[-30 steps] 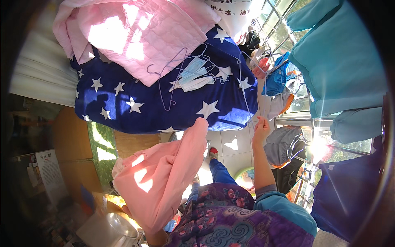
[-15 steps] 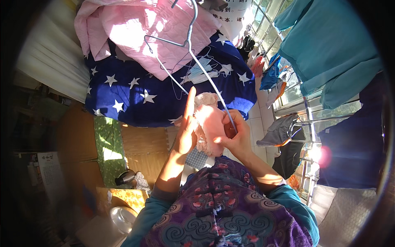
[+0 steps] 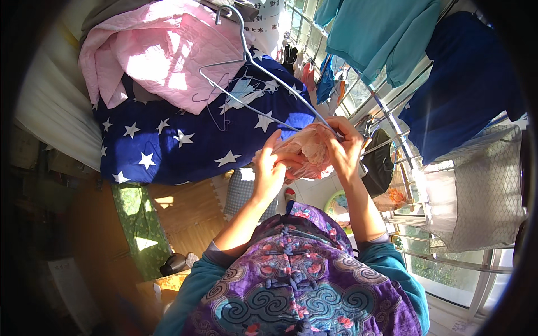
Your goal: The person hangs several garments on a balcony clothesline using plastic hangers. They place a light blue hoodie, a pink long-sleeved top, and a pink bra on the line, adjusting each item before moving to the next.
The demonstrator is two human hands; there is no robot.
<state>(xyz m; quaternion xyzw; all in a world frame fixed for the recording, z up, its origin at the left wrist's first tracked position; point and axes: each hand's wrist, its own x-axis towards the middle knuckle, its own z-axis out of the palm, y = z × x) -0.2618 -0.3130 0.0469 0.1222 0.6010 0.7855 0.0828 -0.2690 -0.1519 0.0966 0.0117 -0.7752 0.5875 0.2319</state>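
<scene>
A pale pink garment with a ruffled, gathered edge [image 3: 311, 150] is bunched between my two hands in front of my chest. A light grey-blue clothes hanger [image 3: 273, 71] reaches away from me, its hook at the far end and its lower bar running into the bunched cloth. My right hand [image 3: 346, 147] is closed on the garment at the hanger's right end, fingertips pressed against the cloth there. On the garment's left side, my left hand [image 3: 271, 172] grips the cloth, with its index finger pointing up beside the hanger's lower bar.
A dark blue cover with white stars [image 3: 168, 147] lies ahead, bearing a pink quilted cloth [image 3: 154, 53], a face mask [image 3: 241, 95] and thin wire hangers. Clothes hang at the right, among them a teal top [image 3: 386, 39] and a navy garment [image 3: 462, 84], beside barred windows.
Both hands have moved the garment up and to the right. The left hand's fingers, stretched beside the cloth before, have closed on it. My view has shifted to the right.
</scene>
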